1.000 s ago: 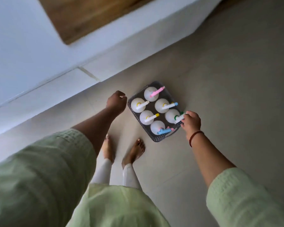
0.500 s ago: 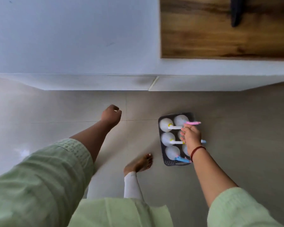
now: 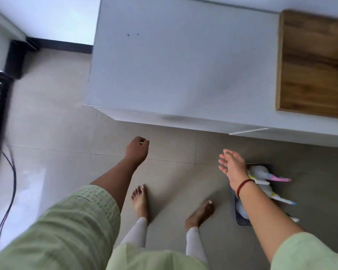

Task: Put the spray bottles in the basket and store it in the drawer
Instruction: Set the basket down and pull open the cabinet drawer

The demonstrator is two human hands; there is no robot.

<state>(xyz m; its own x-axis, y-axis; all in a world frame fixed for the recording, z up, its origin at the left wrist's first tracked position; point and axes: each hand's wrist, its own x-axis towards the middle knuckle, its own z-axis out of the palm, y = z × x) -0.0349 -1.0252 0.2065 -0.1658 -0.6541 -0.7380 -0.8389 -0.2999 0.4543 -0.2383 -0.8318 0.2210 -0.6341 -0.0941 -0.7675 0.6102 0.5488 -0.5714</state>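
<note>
Grey tiled floor [image 3: 62, 117] beside white cabinet [image 3: 183, 65]; basket [image 3: 242, 221] on floor.

No readable text, labels or numbers anywhere.

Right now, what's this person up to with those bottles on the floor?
A person stands barefoot by a white cabinet, tidying spray bottles into a dark basket that sits on the floor. The bottles are in the basket. Neither hand holds anything: the right hand is open above the basket, and the left hand is loosely curled, off to the side. No drawer is open that I can see.
</note>
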